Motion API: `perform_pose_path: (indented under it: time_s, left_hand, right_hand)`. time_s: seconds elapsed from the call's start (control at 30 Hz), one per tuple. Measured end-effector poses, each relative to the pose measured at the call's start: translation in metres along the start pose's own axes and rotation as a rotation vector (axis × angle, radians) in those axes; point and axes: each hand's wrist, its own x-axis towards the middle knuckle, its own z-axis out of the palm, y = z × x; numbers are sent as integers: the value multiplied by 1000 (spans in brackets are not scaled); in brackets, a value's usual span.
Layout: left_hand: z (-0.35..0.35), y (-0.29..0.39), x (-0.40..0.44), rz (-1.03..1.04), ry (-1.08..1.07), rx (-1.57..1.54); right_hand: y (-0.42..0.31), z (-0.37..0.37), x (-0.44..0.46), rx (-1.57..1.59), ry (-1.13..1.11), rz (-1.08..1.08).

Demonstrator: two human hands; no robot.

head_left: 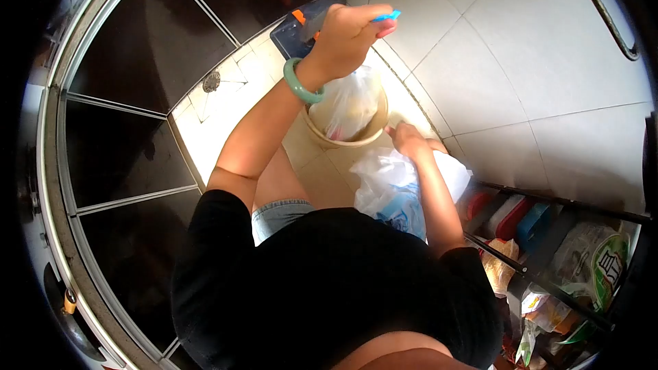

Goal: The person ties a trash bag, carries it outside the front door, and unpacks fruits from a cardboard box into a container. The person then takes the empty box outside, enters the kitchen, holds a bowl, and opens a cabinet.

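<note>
Head view: the left arm is bent at the elbow and reaches forward over the bin, with the left hand (353, 34) raised, its fingers curled in a closed pinch. The right arm stretches forward, lower down, and the right hand (408, 138) is just beside the bin's rim, fingers loosely bent; whether it grips anything I cannot tell. Around them, the largest things are the dark glossy panels (130, 48) in metal frames on the left and the tiled wall (480, 62) on the right. A black rack (524, 270) crowded with packages (610, 267) stands at the lower right, near the right elbow. White-and-blue plastic bags (389, 188) bunch beside and beneath the right forearm, which hides part of them. Forward of the body, the round beige bin (339, 142) stands on the light floor (229, 116), holding a translucent bag (353, 103); the left wrist covers part of its far side. Behind the left hand, partly blocked by it, lies a dark blue object (291, 42) with orange parts. A green bangle (296, 84) circles the left wrist, and a round drain (211, 81) is set in the floor. Smallest is a bright blue piece (389, 16), held between the left hand's thumb and fingers, its end poking out.
</note>
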Motion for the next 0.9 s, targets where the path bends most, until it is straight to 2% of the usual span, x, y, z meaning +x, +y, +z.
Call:
perform_pose_path:
  time_s: [0.03,0.07,0.1,0.13,0.2,0.33,0.4,0.5,0.6,0.67,0.8,0.9]
  left_hand:
    - [-1,-1,-2,-26,-3,-26]
    - [-1,0,-5,-57,-9,-52]
    - [-1,4,-7,-78,-8,-33]
    - [2,3,-10,-83,-12,-32]
    - [6,0,-13,-46,6,-76]
    - [2,3,-13,-66,-80,-28]
    - [10,3,-11,-37,-5,-84]
    - [7,13,-4,-53,-64,-114]
    - [0,15,1,-57,4,-121]
    - [-15,24,8,-177,29,-236]
    - [-31,31,21,-167,11,-240]
    - [-29,40,32,-60,12,-214]
  right_hand:
    - [8,13,26,2,5,0]
    - [17,32,54,128,-89,-2]
    - [22,45,65,257,-186,0]
    - [20,50,62,261,-190,0]
    - [13,57,57,952,-242,216]
    - [15,64,49,1073,-273,132]
    - [18,67,52,1120,-294,107]
    - [17,63,53,1144,-309,69]
    - [23,69,60,1154,-279,54]
    - [24,71,63,1186,-259,44]
    - [22,72,64,1205,-236,29]
    - [14,74,59,1223,-201,29]
